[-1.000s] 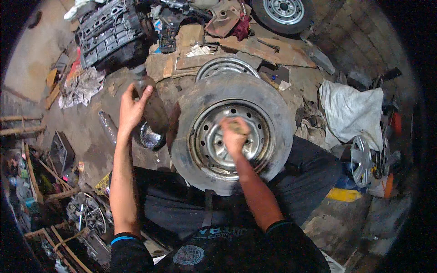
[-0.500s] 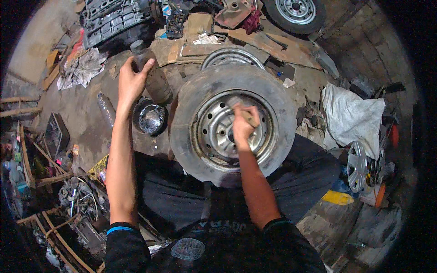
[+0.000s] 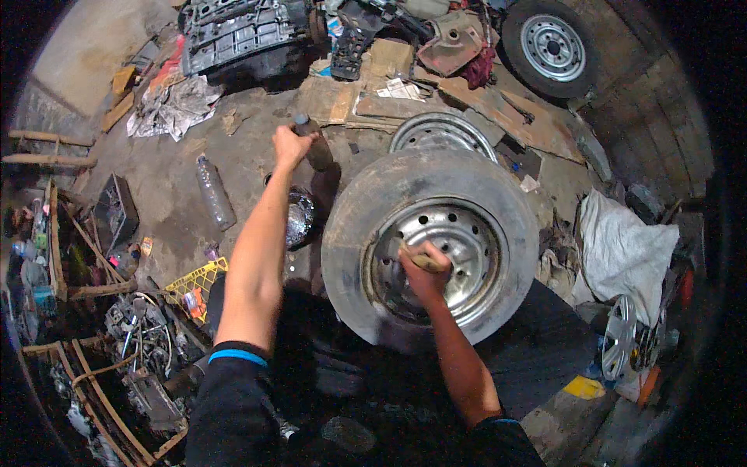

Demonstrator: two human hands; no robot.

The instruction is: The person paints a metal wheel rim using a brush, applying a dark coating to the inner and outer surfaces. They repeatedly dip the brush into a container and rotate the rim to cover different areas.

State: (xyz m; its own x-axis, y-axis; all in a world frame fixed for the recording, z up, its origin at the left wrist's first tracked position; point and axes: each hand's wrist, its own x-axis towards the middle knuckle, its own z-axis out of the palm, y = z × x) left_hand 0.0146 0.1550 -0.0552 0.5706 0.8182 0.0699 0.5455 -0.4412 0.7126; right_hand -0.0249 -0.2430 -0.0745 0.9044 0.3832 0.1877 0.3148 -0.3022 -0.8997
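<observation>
— Where was the wheel just then?

— The wheel (image 3: 430, 247) lay flat across my lap, worn tyre around a grey steel rim (image 3: 436, 261) with round holes. My right hand (image 3: 424, 268) was closed around a small tan block (image 3: 426, 262), a sanding pad or sponge, I couldn't tell which, pressed on the rim near its centre.

— And the other hand?

— My left hand (image 3: 291, 145) was stretched out to the far left, fist wrapped around a dark bottle (image 3: 314, 145) tilted above a shiny metal bowl (image 3: 299, 219) on the floor, just left of the tyre.

— How did you think that rubbing was best done?

— As I judged it, keep the block flat on the steel, work in short strokes around the holes, and let my thighs steady the wheel so it couldn't rock. With one hand off at the bottle, the wheel had less support, so light pressure seemed wiser.

— What lay around you?

— A second bare rim (image 3: 440, 134) sat on the floor just beyond the tyre. Farther off, at the far right, stood another wheel with tyre (image 3: 550, 48). A clear plastic bottle (image 3: 213, 191) lay on the floor to the left, a yellow crate (image 3: 196, 282) nearer me, a white sack (image 3: 622, 249) to the right, and an engine block (image 3: 233, 31) at the far left.
</observation>
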